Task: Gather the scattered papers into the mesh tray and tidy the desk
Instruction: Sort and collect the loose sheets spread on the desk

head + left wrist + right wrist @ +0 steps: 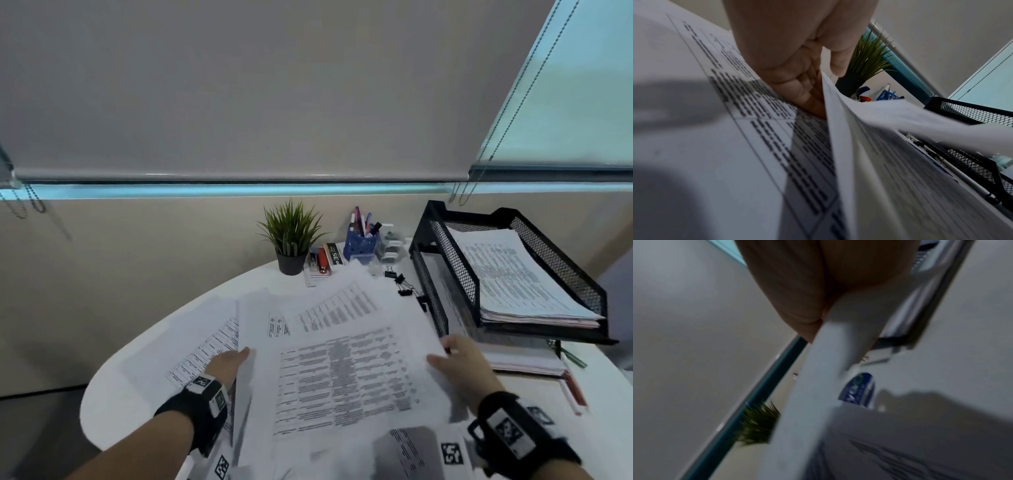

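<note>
Printed papers (342, 370) lie loosely overlapped across the white round table (137, 359). My left hand (233, 359) pinches the left edge of the top sheets, and in the left wrist view its fingers (797, 73) curl under the lifted paper edge (859, 146) above a table-printed sheet (715, 146). My right hand (455, 356) grips the right edge of the same sheets; the blurred right wrist view shows the hand (818, 288) closed on a paper edge (818, 369). The black two-tier mesh tray (455, 270) stands at the right, with a paper stack (513, 274) in its top tier.
Behind the papers stand a potted plant (291, 240), a blue pen cup (361, 243) and a stapler with small items (322, 262). Black binder clips (399, 279) lie by the tray. A thick file (534, 363) lies in front of the tray's lower tier.
</note>
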A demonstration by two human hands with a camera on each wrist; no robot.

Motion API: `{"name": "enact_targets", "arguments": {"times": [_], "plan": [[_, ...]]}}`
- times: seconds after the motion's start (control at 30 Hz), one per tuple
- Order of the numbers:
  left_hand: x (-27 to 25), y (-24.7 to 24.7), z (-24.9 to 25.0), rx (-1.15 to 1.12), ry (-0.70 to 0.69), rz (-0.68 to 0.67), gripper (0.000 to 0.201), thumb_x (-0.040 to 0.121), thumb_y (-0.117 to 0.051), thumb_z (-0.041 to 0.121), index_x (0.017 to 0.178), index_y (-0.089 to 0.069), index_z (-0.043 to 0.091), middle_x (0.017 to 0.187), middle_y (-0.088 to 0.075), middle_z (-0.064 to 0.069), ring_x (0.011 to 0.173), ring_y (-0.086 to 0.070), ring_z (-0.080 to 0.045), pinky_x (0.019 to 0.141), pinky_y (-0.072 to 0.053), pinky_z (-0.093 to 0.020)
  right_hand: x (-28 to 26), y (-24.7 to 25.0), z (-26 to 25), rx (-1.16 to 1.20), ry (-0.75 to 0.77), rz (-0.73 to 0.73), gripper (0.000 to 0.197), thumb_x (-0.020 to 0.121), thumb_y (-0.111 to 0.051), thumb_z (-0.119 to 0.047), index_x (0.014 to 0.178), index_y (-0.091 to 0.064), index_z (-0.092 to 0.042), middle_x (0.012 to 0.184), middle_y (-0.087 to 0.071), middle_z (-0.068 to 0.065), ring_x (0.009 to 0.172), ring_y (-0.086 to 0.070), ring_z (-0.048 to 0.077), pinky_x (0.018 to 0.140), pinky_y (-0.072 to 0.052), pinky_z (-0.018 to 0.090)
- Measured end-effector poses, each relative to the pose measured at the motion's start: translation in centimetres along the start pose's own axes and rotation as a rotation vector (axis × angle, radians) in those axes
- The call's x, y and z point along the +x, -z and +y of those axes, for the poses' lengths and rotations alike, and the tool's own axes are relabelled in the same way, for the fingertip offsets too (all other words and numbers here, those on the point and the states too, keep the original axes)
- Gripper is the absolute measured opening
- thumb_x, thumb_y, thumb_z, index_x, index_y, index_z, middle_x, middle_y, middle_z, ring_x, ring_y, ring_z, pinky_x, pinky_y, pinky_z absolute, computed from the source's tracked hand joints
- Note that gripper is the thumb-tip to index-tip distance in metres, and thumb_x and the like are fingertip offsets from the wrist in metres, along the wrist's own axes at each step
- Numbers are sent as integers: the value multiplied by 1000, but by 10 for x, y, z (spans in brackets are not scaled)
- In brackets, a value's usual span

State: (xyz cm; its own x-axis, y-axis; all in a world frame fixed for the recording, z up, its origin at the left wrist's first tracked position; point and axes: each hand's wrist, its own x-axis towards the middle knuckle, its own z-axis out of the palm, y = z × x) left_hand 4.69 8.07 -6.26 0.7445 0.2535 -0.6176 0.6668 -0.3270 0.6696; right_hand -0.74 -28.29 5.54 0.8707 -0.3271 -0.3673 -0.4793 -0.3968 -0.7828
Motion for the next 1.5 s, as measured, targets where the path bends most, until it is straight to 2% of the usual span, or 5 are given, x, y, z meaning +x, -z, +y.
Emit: {"name": "enact_targets", "arguments": {"times": [0.6, 0.87, 1.1, 1.27, 1.5], "plan": [[5, 8, -3, -299, -154, -25, 49, 80, -69, 2, 121, -45, 13, 100, -64, -26, 87, -64, -43, 81, -51, -57, 36, -18, 20, -619, 244, 124, 24, 89, -43, -1, 70, -47, -15, 72, -60, 9, 70, -53, 26, 58, -37, 30], [-11, 4, 9, 301, -371, -143, 105, 51, -71, 64, 141, -37, 25, 147, -34, -7, 136, -31, -25, 111, -25, -39, 47, -31, -7, -735, 348, -90, 38, 92, -44, -9, 62, -39, -31, 73, -57, 4, 66, -49, 20, 52, -32, 21], [-6, -4, 6, 494, -350, -59, 29, 72, -76, 24, 75, -50, 38, 111, -37, -2, 106, -48, -20, 89, -43, -22, 49, -48, -28, -505, 384, -60, 20, 94, -47, -15, 78, -56, -23, 72, -58, -3, 60, -46, 10, 55, -35, 22], [0, 1, 3, 506, -292, 82, 24, 83, -57, 10, 106, -52, 14, 107, -52, -5, 78, -47, -12, 56, -34, -16, 54, -49, -14, -555, 148, -104, 35, 84, -60, -47, 76, -48, -16, 77, -53, -1, 68, -49, 14, 58, -36, 25], [1, 6, 4, 423, -186, 96, 44, 85, -59, 24, 126, -43, 15, 110, -60, -3, 86, -53, -16, 72, -39, -22, 53, -40, 5, -550, -121, -241, 18, 81, -45, 7, 84, -52, -9, 61, -50, 8, 38, -49, 16, 32, -27, 15]]}}
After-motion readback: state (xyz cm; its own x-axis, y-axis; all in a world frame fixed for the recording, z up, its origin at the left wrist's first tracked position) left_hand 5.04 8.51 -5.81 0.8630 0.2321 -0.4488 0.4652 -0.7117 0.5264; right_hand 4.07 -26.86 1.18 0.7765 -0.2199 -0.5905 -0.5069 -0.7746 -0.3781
